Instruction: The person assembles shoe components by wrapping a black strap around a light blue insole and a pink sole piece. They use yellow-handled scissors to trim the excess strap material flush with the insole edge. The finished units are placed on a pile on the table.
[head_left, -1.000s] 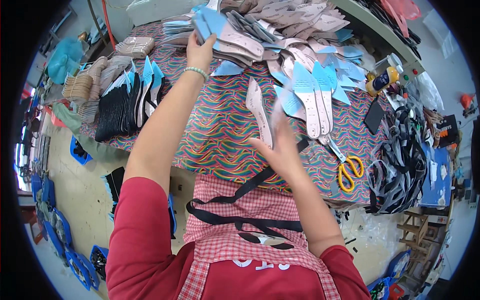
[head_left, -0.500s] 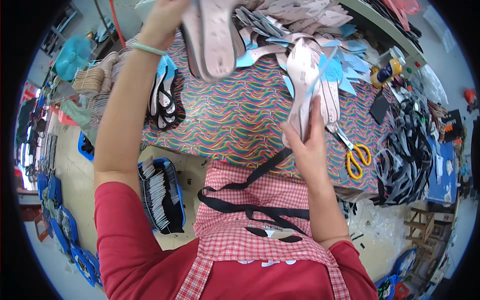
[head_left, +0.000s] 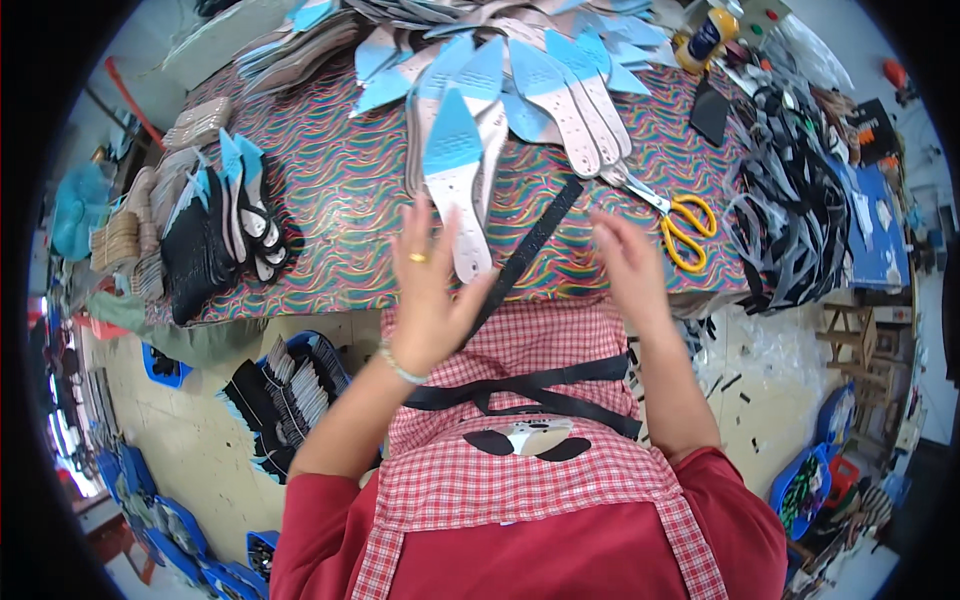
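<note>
My left hand (head_left: 428, 290), with a yellow ring and a pale bracelet, is open with its fingers spread. It is beside the heel end of a pink shoe insole (head_left: 460, 215) with a blue pointed toe, and whether it touches it I cannot tell. This insole lies on top of several others in front of me. A black strap (head_left: 530, 240) runs from the table past my left thumb towards my lap. My right hand (head_left: 632, 265), slightly blurred, is open over the table's near edge and holds nothing. Scissors (head_left: 688, 225) with yellow handles lie just beyond it.
More insoles (head_left: 570, 100) lie fanned across the far side of the patterned table (head_left: 340, 200). Black-edged insoles (head_left: 215, 230) stand bunched at the left. A heap of black and grey strips (head_left: 790, 200), a dark flat piece (head_left: 709, 110) and a yellow bottle (head_left: 708, 38) are at the right.
My left hand has come down and right from the insoles at the far left. My right hand has let go of the insole it held. The view has shifted.
</note>
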